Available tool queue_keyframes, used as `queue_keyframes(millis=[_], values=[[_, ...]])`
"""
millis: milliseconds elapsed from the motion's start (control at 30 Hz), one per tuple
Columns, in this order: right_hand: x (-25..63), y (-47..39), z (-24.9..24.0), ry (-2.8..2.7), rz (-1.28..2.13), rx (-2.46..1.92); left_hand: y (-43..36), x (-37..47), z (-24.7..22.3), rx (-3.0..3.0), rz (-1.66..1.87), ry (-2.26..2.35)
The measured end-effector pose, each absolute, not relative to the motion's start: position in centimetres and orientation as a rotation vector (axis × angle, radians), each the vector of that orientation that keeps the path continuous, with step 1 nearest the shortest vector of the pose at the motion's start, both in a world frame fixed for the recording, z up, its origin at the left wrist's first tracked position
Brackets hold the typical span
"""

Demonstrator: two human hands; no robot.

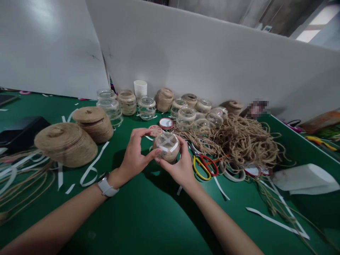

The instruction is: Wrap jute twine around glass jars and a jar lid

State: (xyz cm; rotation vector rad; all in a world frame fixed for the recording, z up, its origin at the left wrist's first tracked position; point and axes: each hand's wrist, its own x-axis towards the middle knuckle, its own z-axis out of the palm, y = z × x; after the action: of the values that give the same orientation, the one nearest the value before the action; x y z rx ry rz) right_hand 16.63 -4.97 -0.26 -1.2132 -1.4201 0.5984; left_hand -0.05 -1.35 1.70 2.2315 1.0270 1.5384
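"What's the person at that desk busy with?"

"One jar, held up mid-desk. The right hand is clamped on it, thumb at the near side. The left hand has its thumb on the near left; I can't tell whether its fingers grip."

"And the step?"

"Setting or checking the pale strips crossed over the jar's top, I'd judge. The next move seems to call for a steady right hand, and light pressure so no strip lifts."

"Count the rest for me."

"Two lidded twine pots at left, and one more pot far right, behind the single twine heap. Three twine-wrapped jars along the far side, and around eight clear jars; they overlap, so I won't swear to it."

"Smaller things?"

"One stack of white cups. Two lids just beyond the hands. Right of them, scissors with red and yellow handles, one pair or two I can't tell, then one tape roll and one white roll."
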Motion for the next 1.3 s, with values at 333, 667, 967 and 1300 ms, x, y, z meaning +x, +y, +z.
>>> queue_keyframes(millis=[333,667,967,1300], values=[[17.3,-5.0,-0.6,-1.555,0.181,-1.211,-2.9,0.9,3.1,2.466,1.346,1.005],[17.3,-5.2,-0.3,-1.6,0.095,-1.273,-2.8,0.8,3.0,2.454,1.238,1.042],[17.1,-5.5,-0.5,-1.646,0.089,-1.254,-2.7,0.6,2.9,2.789,1.134,1.179],[16.7,-5.4,-0.5,-1.657,0.079,-1.282,-2.9,0.7,3.5,3.084,1.104,1.295]])
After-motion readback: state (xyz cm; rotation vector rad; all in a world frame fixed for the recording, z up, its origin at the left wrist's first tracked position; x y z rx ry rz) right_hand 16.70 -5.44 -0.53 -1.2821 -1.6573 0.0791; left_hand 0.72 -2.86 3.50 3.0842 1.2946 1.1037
